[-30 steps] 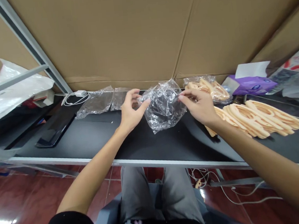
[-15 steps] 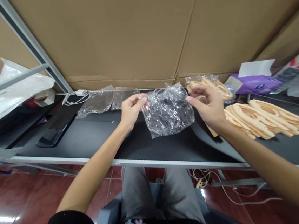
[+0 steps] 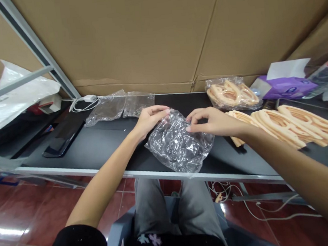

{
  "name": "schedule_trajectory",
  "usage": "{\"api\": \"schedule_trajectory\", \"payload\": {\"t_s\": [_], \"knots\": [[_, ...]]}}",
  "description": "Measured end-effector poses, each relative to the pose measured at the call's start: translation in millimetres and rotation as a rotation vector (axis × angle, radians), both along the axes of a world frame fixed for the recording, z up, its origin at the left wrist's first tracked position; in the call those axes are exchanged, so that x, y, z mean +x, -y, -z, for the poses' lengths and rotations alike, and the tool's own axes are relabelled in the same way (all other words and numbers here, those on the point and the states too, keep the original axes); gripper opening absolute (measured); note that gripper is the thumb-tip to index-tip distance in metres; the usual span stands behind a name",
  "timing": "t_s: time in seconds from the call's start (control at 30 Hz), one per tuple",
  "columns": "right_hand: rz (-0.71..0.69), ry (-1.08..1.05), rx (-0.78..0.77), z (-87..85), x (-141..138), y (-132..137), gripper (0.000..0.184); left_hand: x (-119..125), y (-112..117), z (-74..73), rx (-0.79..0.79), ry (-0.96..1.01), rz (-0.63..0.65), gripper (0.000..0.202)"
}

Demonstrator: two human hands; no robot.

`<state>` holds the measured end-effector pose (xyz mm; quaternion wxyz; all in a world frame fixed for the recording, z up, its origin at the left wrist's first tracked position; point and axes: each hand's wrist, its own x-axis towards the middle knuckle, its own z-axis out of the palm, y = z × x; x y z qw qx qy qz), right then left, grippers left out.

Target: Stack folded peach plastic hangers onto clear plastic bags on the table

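A crinkled clear plastic bag (image 3: 178, 148) lies over the near part of the black tabletop, its lower corner at the front edge. My left hand (image 3: 150, 121) pinches the bag's upper edge between thumb and fingers. My right hand (image 3: 207, 122) is at the bag's upper right, fingers bent, thumb and fingertips touching the plastic; whether it grips the film is hard to make out. Just right of that hand, a row of flat wooden cut-out pieces (image 3: 286, 126) lies fanned out. Behind them sits a clear bag filled with similar wooden pieces (image 3: 232, 93).
Two flat clear bags (image 3: 107, 107) lie at the back left, beside a white cable (image 3: 85, 102) and a black phone-like slab (image 3: 63, 136). A purple tissue pack (image 3: 286, 87) stands at the back right. A metal post (image 3: 33, 46) rises at left; cardboard (image 3: 132, 37) walls the back.
The bag has come down and toward me, from held up to lying on the table. My right hand has moved left and lower, nearer my left hand.
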<state>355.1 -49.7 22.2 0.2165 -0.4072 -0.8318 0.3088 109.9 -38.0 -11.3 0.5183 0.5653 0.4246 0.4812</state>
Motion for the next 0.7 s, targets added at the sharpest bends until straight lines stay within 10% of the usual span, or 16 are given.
{"api": "schedule_trajectory", "payload": {"t_s": [0.23, 0.47, 0.7], "knots": [[0.525, -0.187, 0.074, 36.1, -3.2, 34.4, 0.037, 9.9, 36.5, -12.4, 0.708, -0.622, -0.386, 0.014], [0.186, 0.092, 0.221, 24.8, 13.3, 68.7, 0.049, 21.7, 81.8, -13.0, 0.731, -1.196, 0.108, 0.039], [0.62, 0.531, 0.751, 34.8, 92.4, 73.9, 0.052, -8.1, 54.6, -26.9, 0.821, -1.122, 0.392, 0.037]]}}
